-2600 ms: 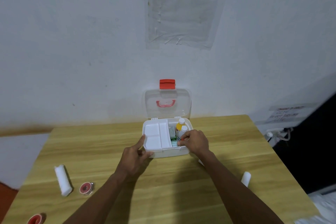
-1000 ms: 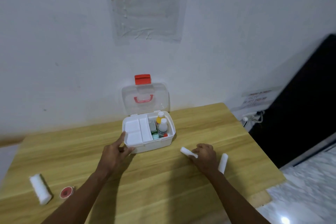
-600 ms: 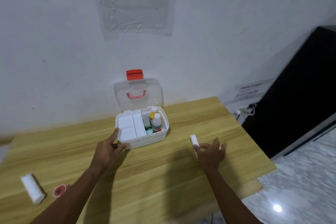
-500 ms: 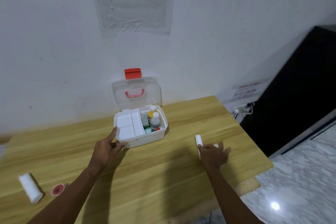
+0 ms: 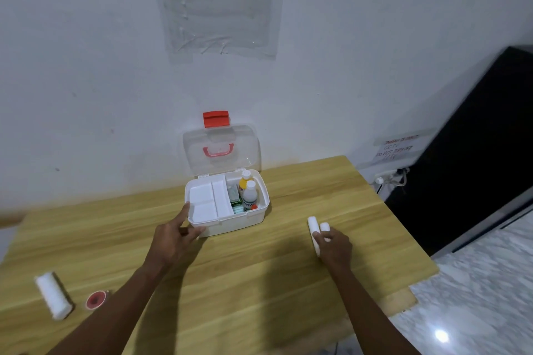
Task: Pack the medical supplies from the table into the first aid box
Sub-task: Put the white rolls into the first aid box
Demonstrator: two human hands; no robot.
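Tabletop [image 5: 259,282]: first aid box [image 5: 230,220] seen near far edge, lid up, left hand [image 5: 173,239] fingers spread, pressed against its front-left corner, nothing gripped.

Change since half a second earlier: two white gauze rolls [image 5: 317,229] near right edge were gathered side by side, right hand [image 5: 334,248] fingers closed over both. Judged: pair ready for lift to box.

Third roll [image 5: 53,295] and red tape [image 5: 95,299] left unpacked near left edge.

Rolls' near ends hidden by hand; bottle labels blurred.

Bottles [image 5: 247,192] in box [image 5: 230,222], rolls [image 5: 315,229] to its right
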